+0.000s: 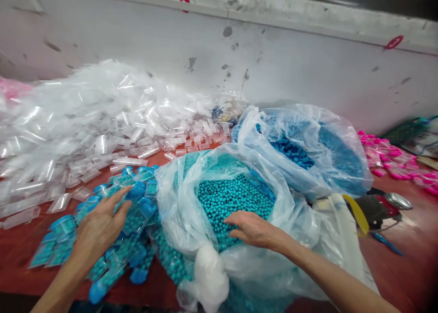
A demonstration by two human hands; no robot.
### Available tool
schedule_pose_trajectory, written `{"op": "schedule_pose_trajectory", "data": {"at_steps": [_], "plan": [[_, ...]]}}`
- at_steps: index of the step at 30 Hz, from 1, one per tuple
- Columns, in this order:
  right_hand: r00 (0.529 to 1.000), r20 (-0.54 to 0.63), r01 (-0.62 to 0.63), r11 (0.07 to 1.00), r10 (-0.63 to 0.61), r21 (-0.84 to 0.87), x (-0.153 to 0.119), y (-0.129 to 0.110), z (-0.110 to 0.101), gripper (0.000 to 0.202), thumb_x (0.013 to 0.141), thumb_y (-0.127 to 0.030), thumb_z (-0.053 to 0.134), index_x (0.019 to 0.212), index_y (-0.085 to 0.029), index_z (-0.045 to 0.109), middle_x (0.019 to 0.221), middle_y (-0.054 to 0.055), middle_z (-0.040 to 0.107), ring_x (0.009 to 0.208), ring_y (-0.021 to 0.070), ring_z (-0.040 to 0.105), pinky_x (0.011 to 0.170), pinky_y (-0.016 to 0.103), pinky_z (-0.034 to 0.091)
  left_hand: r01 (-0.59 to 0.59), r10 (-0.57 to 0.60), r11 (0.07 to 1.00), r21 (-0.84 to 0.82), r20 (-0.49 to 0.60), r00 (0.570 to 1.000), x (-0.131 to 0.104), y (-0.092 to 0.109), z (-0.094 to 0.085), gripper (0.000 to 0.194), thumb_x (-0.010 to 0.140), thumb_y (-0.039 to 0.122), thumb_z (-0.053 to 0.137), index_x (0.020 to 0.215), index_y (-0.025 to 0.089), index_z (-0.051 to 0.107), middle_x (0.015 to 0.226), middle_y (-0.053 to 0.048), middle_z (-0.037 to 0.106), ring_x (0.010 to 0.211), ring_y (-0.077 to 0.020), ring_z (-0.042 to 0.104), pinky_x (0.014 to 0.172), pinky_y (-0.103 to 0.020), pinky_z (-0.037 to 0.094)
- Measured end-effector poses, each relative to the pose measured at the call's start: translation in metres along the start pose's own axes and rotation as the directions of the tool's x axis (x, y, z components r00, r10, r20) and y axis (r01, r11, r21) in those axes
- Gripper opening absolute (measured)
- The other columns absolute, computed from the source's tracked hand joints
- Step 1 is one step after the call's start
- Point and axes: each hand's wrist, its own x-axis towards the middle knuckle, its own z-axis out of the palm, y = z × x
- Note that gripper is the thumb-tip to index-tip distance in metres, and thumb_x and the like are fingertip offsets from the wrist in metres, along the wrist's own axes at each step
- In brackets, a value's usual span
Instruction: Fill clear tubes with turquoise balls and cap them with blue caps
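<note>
My left hand (102,219) reaches over a pile of clear tubes filled with teal beads (63,249). Its index finger and thumb are apart, with the index fingertip at a blue cap (137,190) on one of the tubes. My right hand (253,230) is over the mouth of a plastic bag (178,212), just above or touching the loose teal beads (236,194) inside. Its thumb and index finger are slightly apart and nothing shows between them. The other fingers are partly hidden.
A large heap of empty clear tubes (102,103) lies at the back left. Behind the bead bag, another bag (328,167) holds blue caps (294,153). Pink pieces (393,155) and a dark object with a silver dome (398,201) lie right on the red table (404,267).
</note>
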Motion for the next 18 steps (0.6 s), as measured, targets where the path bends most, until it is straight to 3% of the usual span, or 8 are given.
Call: {"op": "schedule_pose_trajectory", "data": {"at_steps": [3, 5, 7, 8, 11, 13, 18], "plan": [[0.999, 0.050, -0.016, 0.998, 0.019, -0.061, 0.001, 0.000, 0.012, 0.025, 0.077, -0.023, 0.053, 0.100, -0.017, 0.060, 0.096, 0.008, 0.064, 0.090, 0.0222, 0.057, 0.073, 0.028, 0.039, -0.064, 0.086, 0.992, 0.108, -0.208, 0.974, -0.010, -0.002, 0.004, 0.045, 0.081, 0.041, 0.035, 0.122, 0.025, 0.046, 0.100, -0.010, 0.060, 0.092, -0.0315, 0.056, 0.075, -0.040, 0.043], [0.998, 0.057, 0.006, 0.999, -0.003, -0.042, 0.006, 0.000, 0.018, 0.019, 0.077, -0.020, 0.050, 0.091, -0.017, 0.062, 0.091, 0.007, 0.065, 0.086, 0.0200, 0.057, 0.071, 0.026, 0.038, -0.224, 0.216, 0.974, -0.024, -0.188, 0.958, -0.021, 0.022, 0.017, 0.038, 0.082, 0.038, 0.035, 0.114, 0.024, 0.052, 0.101, -0.007, 0.062, 0.092, -0.0265, 0.058, 0.080, -0.036, 0.043], [0.999, 0.048, 0.012, 1.000, -0.013, 0.015, 0.011, 0.002, 0.022, 0.017, 0.074, -0.016, 0.049, 0.085, -0.018, 0.062, 0.083, 0.004, 0.064, 0.079, 0.0168, 0.057, 0.066, 0.023, 0.037, -0.368, 0.372, 0.900, -0.233, -0.029, 0.928, -0.031, 0.056, 0.037, 0.032, 0.082, 0.034, 0.037, 0.101, 0.022, 0.060, 0.098, -0.005, 0.065, 0.088, -0.0218, 0.060, 0.080, -0.031, 0.044], [0.999, 0.032, -0.004, 0.999, 0.003, 0.053, 0.013, 0.003, 0.023, 0.018, 0.073, -0.014, 0.048, 0.085, -0.018, 0.061, 0.079, 0.002, 0.064, 0.075, 0.0152, 0.056, 0.063, 0.022, 0.036, -0.398, 0.444, 0.858, -0.325, 0.080, 0.892, -0.035, 0.072, 0.048, 0.031, 0.082, 0.031, 0.037, 0.098, 0.022, 0.061, 0.095, -0.005, 0.066, 0.085, -0.0202, 0.061, 0.077, -0.029, 0.045], [0.991, -0.079, -0.089, 0.981, 0.104, 0.172, 0.015, 0.005, 0.019, 0.025, 0.068, -0.011, 0.047, 0.090, -0.017, 0.057, 0.070, -0.001, 0.060, 0.063, 0.0118, 0.052, 0.056, 0.020, 0.034, -0.384, 0.584, 0.784, -0.487, 0.373, 0.721, -0.041, 0.110, 0.080, 0.026, 0.076, 0.022, 0.043, 0.094, 0.023, 0.062, 0.083, -0.002, 0.067, 0.074, -0.0176, 0.061, 0.068, -0.025, 0.043], [0.975, -0.156, -0.114, 0.961, 0.157, 0.251, 0.015, 0.005, 0.014, 0.025, 0.067, -0.011, 0.047, 0.090, -0.017, 0.055, 0.067, -0.003, 0.056, 0.060, 0.0111, 0.050, 0.054, 0.019, 0.034, -0.353, 0.599, 0.782, -0.514, 0.460, 0.656, -0.039, 0.121, 0.099, 0.027, 0.071, 0.018, 0.048, 0.093, 0.023, 0.061, 0.080, -0.001, 0.066, 0.073, -0.0181, 0.059, 0.066, -0.024, 0.040], [0.948, -0.232, -0.121, 0.919, 0.219, 0.374, 0.021, -0.002, 0.010, 0.016, 0.066, -0.010, 0.047, 0.080, -0.018, 0.052, 0.064, -0.004, 0.053, 0.060, 0.0104, 0.049, 0.052, 0.018, 0.034, -0.230, 0.589, 0.778, -0.585, 0.550, 0.592, -0.027, 0.125, 0.130, 0.012, 0.068, 0.019, 0.047, 0.076, 0.018, 0.056, 0.070, 0.002, 0.056, 0.068, -0.0157, 0.050, 0.061, -0.023, 0.033]]}}
